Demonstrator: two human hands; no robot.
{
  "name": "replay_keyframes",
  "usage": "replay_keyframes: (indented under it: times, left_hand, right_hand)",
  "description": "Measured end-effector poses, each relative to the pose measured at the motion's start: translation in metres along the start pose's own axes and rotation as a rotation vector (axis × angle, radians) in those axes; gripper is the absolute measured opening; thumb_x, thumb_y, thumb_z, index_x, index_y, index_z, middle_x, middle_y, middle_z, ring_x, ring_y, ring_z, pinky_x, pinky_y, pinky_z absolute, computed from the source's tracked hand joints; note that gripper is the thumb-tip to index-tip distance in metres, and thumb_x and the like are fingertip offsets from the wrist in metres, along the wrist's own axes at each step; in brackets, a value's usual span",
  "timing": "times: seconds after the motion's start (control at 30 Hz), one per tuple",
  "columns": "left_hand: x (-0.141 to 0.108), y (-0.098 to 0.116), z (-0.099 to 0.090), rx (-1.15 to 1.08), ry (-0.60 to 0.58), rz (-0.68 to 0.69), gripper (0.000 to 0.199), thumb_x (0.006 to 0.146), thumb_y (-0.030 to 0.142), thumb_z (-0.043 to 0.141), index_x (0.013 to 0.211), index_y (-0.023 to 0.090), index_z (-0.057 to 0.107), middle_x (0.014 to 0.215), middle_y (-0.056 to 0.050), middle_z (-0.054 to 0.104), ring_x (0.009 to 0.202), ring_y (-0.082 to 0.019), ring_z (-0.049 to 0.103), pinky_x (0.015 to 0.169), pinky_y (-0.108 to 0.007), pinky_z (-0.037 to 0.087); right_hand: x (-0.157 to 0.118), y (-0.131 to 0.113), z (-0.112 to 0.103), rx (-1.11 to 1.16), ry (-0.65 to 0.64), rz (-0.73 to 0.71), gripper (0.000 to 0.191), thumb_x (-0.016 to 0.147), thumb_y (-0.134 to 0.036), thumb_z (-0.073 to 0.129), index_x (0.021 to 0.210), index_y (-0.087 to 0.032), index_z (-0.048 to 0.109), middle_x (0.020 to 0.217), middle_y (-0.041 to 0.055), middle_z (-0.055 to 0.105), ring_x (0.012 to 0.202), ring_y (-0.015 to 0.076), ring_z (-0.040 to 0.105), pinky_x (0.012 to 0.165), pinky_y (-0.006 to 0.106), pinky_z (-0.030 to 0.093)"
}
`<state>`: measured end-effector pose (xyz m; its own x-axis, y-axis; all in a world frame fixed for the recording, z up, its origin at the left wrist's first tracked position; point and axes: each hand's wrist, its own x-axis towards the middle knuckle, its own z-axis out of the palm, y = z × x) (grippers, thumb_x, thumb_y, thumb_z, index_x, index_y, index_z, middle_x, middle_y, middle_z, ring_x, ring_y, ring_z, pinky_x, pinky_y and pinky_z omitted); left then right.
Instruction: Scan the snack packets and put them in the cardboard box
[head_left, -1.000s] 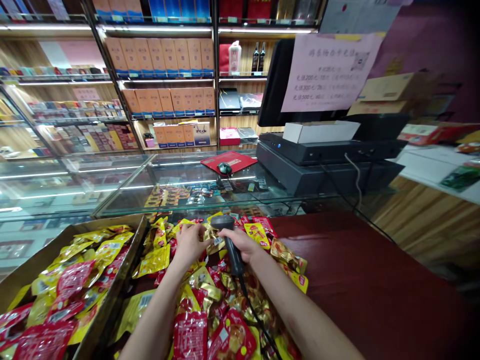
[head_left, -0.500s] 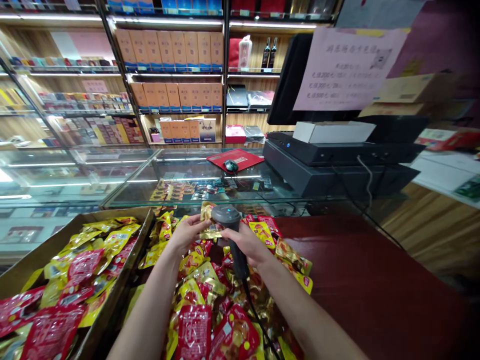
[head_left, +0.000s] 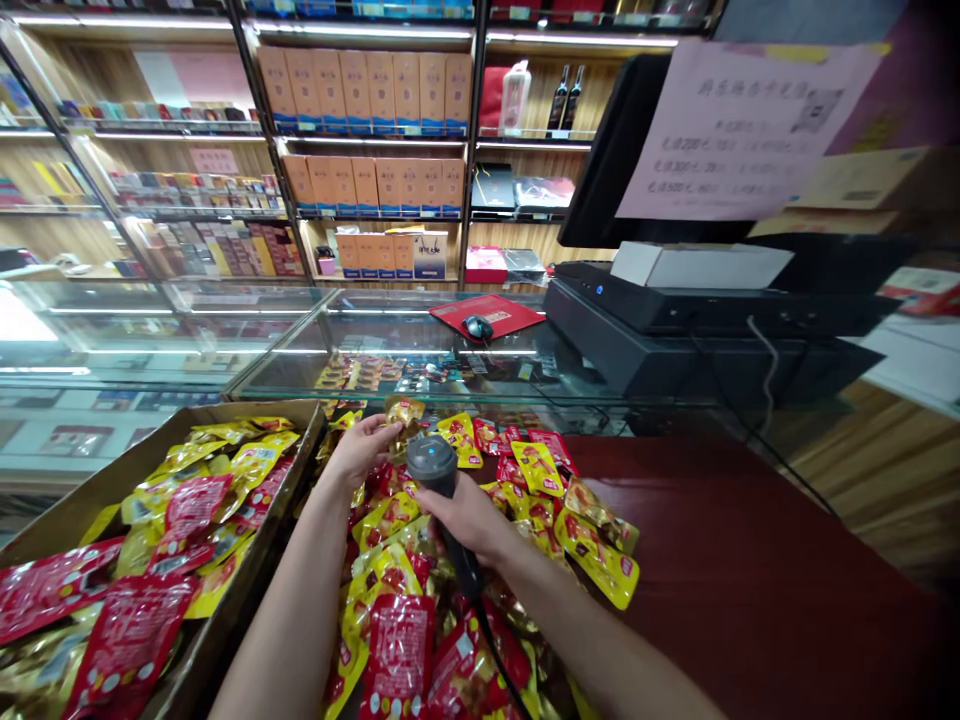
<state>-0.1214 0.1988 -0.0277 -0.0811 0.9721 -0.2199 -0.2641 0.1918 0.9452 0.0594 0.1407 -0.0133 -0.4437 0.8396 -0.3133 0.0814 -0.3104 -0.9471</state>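
My left hand (head_left: pixel 366 450) pinches a small gold packet (head_left: pixel 405 413) by its left side, above the far part of the pile. Wrapped round the handle of a black barcode scanner (head_left: pixel 432 460) is my right hand (head_left: pixel 469 515). The scanner's head is just below and to the right of the gold packet, and its cable runs down toward me. Under both hands lies a heap of red, yellow and gold snack packets (head_left: pixel 401 650). Similar packets fill a cardboard box (head_left: pixel 259 535) on the left.
Behind the pile is a glass display counter (head_left: pixel 352 325) with a red mouse pad (head_left: pixel 517 314) and mouse. A monitor (head_left: pixel 600 150) and dark cash drawer unit (head_left: pixel 637 350) stand on the right. Stocked shelves (head_left: pixel 375 218) line the back.
My right hand has moved the scanner left and down, away from the gold packet. My left hand has lifted the packet slightly. The view has shifted a little to the left.
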Motion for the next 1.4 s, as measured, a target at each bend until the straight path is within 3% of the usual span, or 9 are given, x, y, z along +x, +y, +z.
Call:
replay_keyframes:
  times: [0.27, 0.93, 1.07, 1.23, 1.4]
  left_hand:
    - [0.000, 0.000, 0.001, -0.007, -0.004, -0.009, 0.042, 0.056, 0.033, 0.083, 0.089, 0.015, 0.062, 0.084, -0.003, 0.069, 0.061, -0.010, 0.063, 0.054, -0.020, 0.049]
    - [0.003, -0.004, -0.001, 0.031, -0.039, -0.022, 0.037, 0.063, 0.034, 0.079, 0.092, 0.017, 0.064, 0.080, -0.003, 0.070, 0.056, -0.010, 0.062, 0.049, -0.019, 0.047]
    - [0.000, -0.001, 0.001, 0.000, -0.047, -0.037, 0.039, 0.061, 0.032, 0.081, 0.092, 0.016, 0.063, 0.084, -0.003, 0.070, 0.060, -0.010, 0.064, 0.054, -0.020, 0.050]
    - [-0.003, 0.000, 0.008, 0.044, -0.067, -0.027, 0.043, 0.060, 0.035, 0.081, 0.095, 0.015, 0.065, 0.087, -0.005, 0.070, 0.063, -0.012, 0.065, 0.058, -0.023, 0.052]
    - [-0.011, 0.002, 0.023, 0.092, -0.121, -0.007, 0.042, 0.062, 0.039, 0.079, 0.094, 0.014, 0.067, 0.084, -0.006, 0.071, 0.065, -0.014, 0.065, 0.059, -0.024, 0.052]
  right_hand:
    - [-0.003, 0.001, 0.002, -0.155, 0.018, -0.073, 0.018, 0.078, -0.030, 0.057, 0.066, -0.020, 0.047, 0.042, -0.0057, 0.049, 0.037, 0.0088, 0.043, 0.042, 0.021, 0.037]
    - [-0.004, -0.001, 0.003, -0.094, 0.013, -0.043, 0.020, 0.077, -0.029, 0.058, 0.063, -0.020, 0.048, 0.041, -0.0062, 0.048, 0.033, 0.0080, 0.042, 0.040, 0.020, 0.035]
    - [-0.003, -0.001, 0.001, -0.037, 0.034, -0.041, 0.013, 0.073, -0.029, 0.061, 0.070, -0.019, 0.052, 0.047, -0.0055, 0.052, 0.038, 0.0095, 0.044, 0.042, 0.022, 0.039]
    - [0.003, -0.009, -0.015, 0.098, 0.236, -0.212, 0.030, 0.062, -0.025, 0.072, 0.090, -0.016, 0.064, 0.083, -0.0002, 0.067, 0.074, 0.0131, 0.059, 0.072, 0.024, 0.046]
    - [0.012, -0.028, -0.029, 0.359, 0.224, -0.097, 0.028, 0.061, -0.026, 0.072, 0.085, -0.015, 0.067, 0.074, 0.0002, 0.066, 0.065, 0.0113, 0.058, 0.064, 0.023, 0.045]
